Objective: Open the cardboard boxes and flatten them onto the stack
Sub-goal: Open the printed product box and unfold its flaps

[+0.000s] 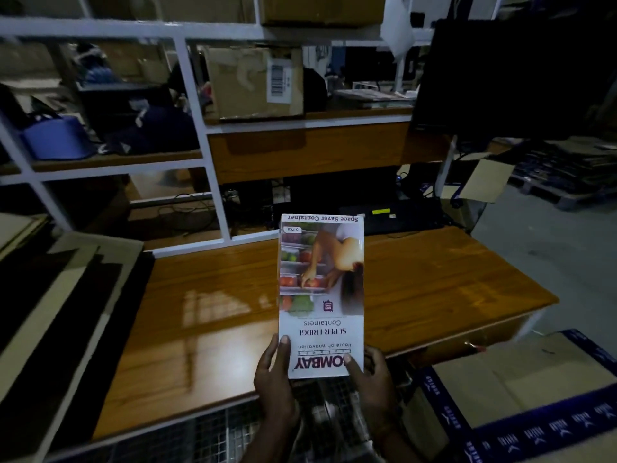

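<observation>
A tall printed product box (321,289), white with a fridge photo and upside-down lettering, is held upright over the wooden table (434,279). My left hand (275,379) grips its lower left corner with the thumb on the front face. My right hand (372,379) grips the lower right corner, thumb also on the front. A stack of flattened cardboard sheets (66,295) lies at the left, on the table's edge.
White shelving (200,128) behind the table holds a brown carton (253,81) and blue bags (56,135). A large brown carton with blue tape (527,389) sits at lower right. A wire mesh basket (217,429) is below my hands. A dark monitor (517,71) hangs upper right.
</observation>
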`<action>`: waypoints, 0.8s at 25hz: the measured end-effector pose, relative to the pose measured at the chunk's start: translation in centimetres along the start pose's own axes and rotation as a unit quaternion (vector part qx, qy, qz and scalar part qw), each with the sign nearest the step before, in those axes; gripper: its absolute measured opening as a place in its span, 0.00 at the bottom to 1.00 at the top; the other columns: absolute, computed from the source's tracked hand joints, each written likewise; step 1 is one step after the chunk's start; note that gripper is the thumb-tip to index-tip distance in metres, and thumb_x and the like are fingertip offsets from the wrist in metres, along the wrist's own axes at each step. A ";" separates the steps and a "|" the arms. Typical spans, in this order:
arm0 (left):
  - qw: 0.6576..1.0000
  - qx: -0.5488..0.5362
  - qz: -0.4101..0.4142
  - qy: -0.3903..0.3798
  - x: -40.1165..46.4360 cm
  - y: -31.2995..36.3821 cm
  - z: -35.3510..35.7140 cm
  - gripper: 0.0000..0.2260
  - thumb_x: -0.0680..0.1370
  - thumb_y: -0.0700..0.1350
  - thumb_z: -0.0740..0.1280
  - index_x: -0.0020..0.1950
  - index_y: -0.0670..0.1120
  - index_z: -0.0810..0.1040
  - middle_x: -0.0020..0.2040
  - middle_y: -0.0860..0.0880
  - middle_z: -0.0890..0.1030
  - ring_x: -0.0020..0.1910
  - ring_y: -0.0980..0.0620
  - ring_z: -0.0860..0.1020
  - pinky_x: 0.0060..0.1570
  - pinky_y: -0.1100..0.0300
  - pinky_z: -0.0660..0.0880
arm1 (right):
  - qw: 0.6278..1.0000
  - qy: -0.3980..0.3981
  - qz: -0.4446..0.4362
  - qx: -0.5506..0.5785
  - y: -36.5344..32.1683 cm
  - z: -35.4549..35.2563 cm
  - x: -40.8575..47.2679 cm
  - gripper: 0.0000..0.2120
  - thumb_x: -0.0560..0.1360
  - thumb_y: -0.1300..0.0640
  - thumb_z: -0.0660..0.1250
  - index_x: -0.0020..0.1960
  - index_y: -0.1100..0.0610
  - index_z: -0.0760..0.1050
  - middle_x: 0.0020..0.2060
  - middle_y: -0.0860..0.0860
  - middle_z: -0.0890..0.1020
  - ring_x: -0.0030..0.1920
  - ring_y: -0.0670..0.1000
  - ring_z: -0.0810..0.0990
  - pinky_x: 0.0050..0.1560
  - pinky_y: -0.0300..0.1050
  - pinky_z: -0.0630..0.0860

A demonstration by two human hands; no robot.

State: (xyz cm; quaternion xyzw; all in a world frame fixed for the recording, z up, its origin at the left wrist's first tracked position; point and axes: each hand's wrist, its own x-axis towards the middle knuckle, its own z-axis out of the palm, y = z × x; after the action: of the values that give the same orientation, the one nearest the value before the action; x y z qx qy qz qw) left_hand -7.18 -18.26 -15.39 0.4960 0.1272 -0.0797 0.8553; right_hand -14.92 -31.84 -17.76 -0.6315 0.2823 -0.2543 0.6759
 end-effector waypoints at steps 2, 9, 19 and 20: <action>0.998 0.032 0.047 0.021 -0.9 0.2 0.3 0.22 0.70 0.57 0.77 0.62 0.53 0.82 0.61 0.46 0.82 0.58 0.43 0.81 0.58 0.39 0.78 | 0.999 0.013 -0.036 -0.030 -0.5 0.5 -0.3 0.19 0.72 0.43 0.72 0.60 0.45 0.75 0.55 0.47 0.84 0.56 0.50 0.82 0.55 0.52 0.81; 0.967 0.181 0.163 0.077 -4.0 -0.9 2.7 0.25 0.78 0.43 0.71 0.73 0.49 0.70 0.63 0.48 0.79 0.60 0.48 0.79 0.59 0.42 0.77 | 0.990 0.001 -0.108 -0.095 -1.9 0.6 1.0 0.22 0.76 0.45 0.69 0.69 0.45 0.73 0.59 0.46 0.78 0.58 0.45 0.77 0.53 0.37 0.77; 0.915 0.331 0.209 0.098 -4.2 -1.4 3.2 0.33 0.76 0.43 0.70 0.76 0.61 0.61 0.61 0.49 0.74 0.59 0.47 0.75 0.56 0.41 0.77 | 0.983 -0.112 -0.097 -0.105 0.1 -0.7 4.0 0.23 0.78 0.55 0.70 0.71 0.51 0.69 0.65 0.49 0.77 0.65 0.49 0.75 0.60 0.42 0.76; 0.910 0.340 0.213 0.103 -4.3 -1.2 3.2 0.32 0.77 0.44 0.70 0.76 0.62 0.61 0.58 0.49 0.73 0.57 0.47 0.75 0.56 0.43 0.77 | 0.983 -0.125 -0.091 -0.098 -0.1 -0.6 3.9 0.24 0.78 0.56 0.70 0.72 0.50 0.68 0.66 0.49 0.76 0.66 0.48 0.74 0.59 0.36 0.75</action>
State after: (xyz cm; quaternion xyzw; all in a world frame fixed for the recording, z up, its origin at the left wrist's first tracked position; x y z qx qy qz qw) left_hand -11.19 -21.59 -13.60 0.7778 0.0711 0.1176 0.6134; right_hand -12.58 -35.03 -17.92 -0.7442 0.1606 -0.2053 0.6150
